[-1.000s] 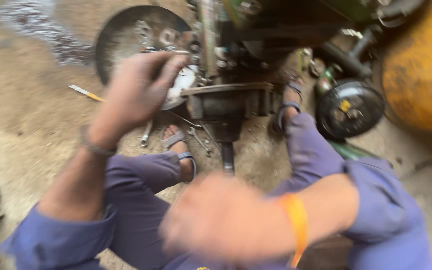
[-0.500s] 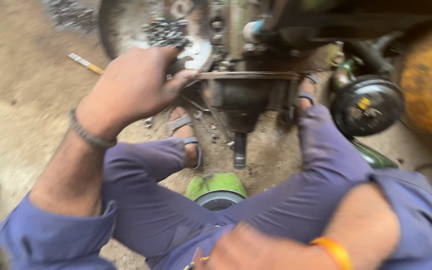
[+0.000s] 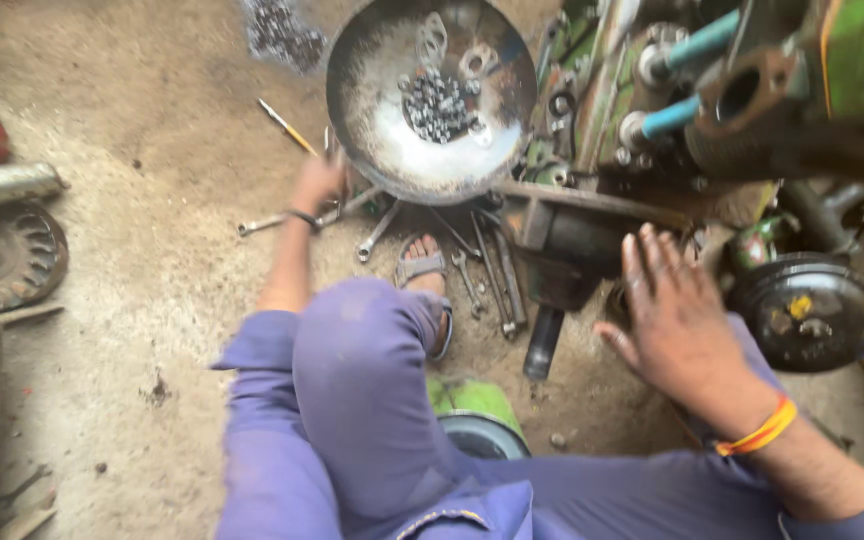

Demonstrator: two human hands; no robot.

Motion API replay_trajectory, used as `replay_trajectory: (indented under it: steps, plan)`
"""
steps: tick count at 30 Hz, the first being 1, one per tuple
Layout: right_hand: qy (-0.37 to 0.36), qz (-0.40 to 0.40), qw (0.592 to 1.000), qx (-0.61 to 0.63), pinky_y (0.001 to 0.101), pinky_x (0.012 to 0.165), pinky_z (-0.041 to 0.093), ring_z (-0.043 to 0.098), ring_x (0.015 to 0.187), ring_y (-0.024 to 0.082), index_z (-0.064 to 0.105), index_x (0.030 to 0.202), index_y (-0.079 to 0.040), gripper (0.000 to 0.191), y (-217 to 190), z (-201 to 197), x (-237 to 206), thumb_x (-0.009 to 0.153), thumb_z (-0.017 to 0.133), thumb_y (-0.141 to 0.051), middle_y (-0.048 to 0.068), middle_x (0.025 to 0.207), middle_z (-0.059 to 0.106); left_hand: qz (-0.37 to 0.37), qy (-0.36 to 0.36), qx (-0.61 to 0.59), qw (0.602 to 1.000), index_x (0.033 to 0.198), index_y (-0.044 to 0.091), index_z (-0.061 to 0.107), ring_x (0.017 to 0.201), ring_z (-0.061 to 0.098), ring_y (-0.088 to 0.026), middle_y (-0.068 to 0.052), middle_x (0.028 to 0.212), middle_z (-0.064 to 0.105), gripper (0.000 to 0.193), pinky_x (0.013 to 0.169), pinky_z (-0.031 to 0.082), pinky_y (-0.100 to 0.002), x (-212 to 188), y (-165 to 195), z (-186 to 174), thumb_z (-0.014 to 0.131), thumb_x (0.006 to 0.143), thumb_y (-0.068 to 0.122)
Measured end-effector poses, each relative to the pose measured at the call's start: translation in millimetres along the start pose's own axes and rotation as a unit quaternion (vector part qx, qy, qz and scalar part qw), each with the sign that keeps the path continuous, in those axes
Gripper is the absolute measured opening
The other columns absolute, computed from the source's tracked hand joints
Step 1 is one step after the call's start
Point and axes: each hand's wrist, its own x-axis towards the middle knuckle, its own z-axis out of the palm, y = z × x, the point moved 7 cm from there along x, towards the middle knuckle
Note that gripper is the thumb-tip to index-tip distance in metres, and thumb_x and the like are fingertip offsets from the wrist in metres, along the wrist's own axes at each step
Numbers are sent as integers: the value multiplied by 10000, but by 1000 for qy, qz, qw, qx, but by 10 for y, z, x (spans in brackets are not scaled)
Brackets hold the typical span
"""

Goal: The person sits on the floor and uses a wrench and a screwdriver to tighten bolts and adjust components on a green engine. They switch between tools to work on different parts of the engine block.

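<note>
The person wears purple-blue work clothes with sleeves pushed up above the forearms. The left hand [image 3: 319, 183] has a dark band at the wrist. The right hand [image 3: 680, 318] has an orange and yellow thread band. One foot wears a grey strap sandal [image 3: 426, 290].

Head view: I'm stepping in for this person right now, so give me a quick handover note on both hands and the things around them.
Left hand: stretched down to the dirt floor, at the long steel spanners beside the round dark metal pan; whether it grips one is blurred.
Right hand: open, fingers spread, empty, over the dark greasy machine housing.
The pan holds a heap of small nuts and bolts. More spanners lie by the sandalled foot.
Done: fasteners collected in the pan. Left: hard to judge; the green machine body sits open with bare fittings.
</note>
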Motion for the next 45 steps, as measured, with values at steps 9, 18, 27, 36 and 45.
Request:
replay_trajectory:
  steps: [9,18,27,36,45]
  plan:
    - [-79,-18,997,-9,550,1149,287,266,1438,530,273,1538,77,1119,-107,351,95,711,727,-526,407,1581,236,-10,162,63,985,1218,-2,596,1095,611,-463,-276,1140,635,351,919,494,-541,-56,-716,516,649,927,188]
    - [-147,-15,988,-35,549,1120,299,253,1467,565,272,1500,112,1148,-174,298,219,686,768,-528,444,1561,209,-78,173,169,967,1287,104,593,1125,586,-444,-248,1173,616,349,953,452,-559,277,-566,539,630,957,209]
    - [-165,-14,986,-25,536,1122,312,253,1473,558,287,1502,99,1106,-135,300,238,718,769,-514,438,1563,212,-309,229,-347,855,1211,-10,455,868,640,-287,-185,942,668,331,795,499,-389,156,-1022,471,550,981,210]
    - [-125,-10,992,-9,519,1085,393,350,1397,491,391,1484,36,941,-58,156,267,818,710,-548,376,1551,316,47,152,-501,851,937,70,595,614,621,-117,-49,747,665,356,534,506,-259,-165,-126,-776,437,1123,329]
    - [144,-49,972,179,415,990,548,673,1186,309,677,1250,-83,453,-312,-1300,-417,917,680,-390,132,1281,698,373,-75,189,905,1098,70,757,806,724,-329,-180,908,747,244,772,559,-431,-2094,2428,-1166,669,1011,279]
